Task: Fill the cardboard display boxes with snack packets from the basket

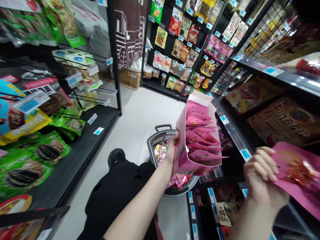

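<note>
My left hand grips the near left side of an open pink cardboard box, tilted so that its inside faces me. Several pink snack packets stand in a row within it. At the right, my right hand is closed on the edge of another pink snack packet, whose clear window shows reddish-brown food. Below the box, on the floor, is a grey shopping basket holding colourful packets, partly hidden by the box and my left arm.
Shelving with hanging green snack bags runs along the left. On the right, a shelf rack with price tags comes close to my right hand. Pegs of snack bags line the back; a cardboard carton stands on the floor.
</note>
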The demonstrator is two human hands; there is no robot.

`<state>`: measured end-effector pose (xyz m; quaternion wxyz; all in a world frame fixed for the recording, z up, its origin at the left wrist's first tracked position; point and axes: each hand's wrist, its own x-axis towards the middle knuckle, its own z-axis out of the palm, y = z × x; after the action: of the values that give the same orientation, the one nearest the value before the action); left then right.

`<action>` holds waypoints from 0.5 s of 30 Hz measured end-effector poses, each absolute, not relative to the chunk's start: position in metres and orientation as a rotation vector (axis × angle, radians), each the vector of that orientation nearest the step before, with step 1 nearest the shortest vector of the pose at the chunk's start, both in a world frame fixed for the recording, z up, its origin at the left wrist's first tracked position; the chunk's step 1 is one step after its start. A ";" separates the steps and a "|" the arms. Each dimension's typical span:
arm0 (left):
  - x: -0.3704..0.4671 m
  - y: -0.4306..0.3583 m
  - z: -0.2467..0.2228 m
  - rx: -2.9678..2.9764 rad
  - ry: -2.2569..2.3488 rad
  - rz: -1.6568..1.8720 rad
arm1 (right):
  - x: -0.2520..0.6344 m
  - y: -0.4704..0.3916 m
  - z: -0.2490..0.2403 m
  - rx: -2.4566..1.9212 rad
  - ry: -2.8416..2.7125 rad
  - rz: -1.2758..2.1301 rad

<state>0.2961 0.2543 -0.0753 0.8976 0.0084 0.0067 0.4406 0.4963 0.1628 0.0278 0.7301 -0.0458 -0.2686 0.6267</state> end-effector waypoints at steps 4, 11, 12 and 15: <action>0.293 0.253 -0.065 -0.012 0.025 0.902 | 0.484 0.162 -0.006 0.096 -0.334 1.608; 0.291 0.252 -0.064 -0.044 0.130 0.939 | 0.527 0.167 -0.115 -1.069 -0.353 1.005; 0.291 0.252 -0.066 -0.035 0.145 0.955 | 0.532 0.166 -0.139 -1.180 -0.335 0.961; 0.293 0.255 -0.074 0.002 0.180 1.022 | 0.534 0.158 -0.212 -1.414 -0.290 0.971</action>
<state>0.2929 0.2547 -0.0740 0.8685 0.0010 0.0859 0.4883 0.5337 0.1575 -0.2123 0.6449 -0.6213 -0.1273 0.4264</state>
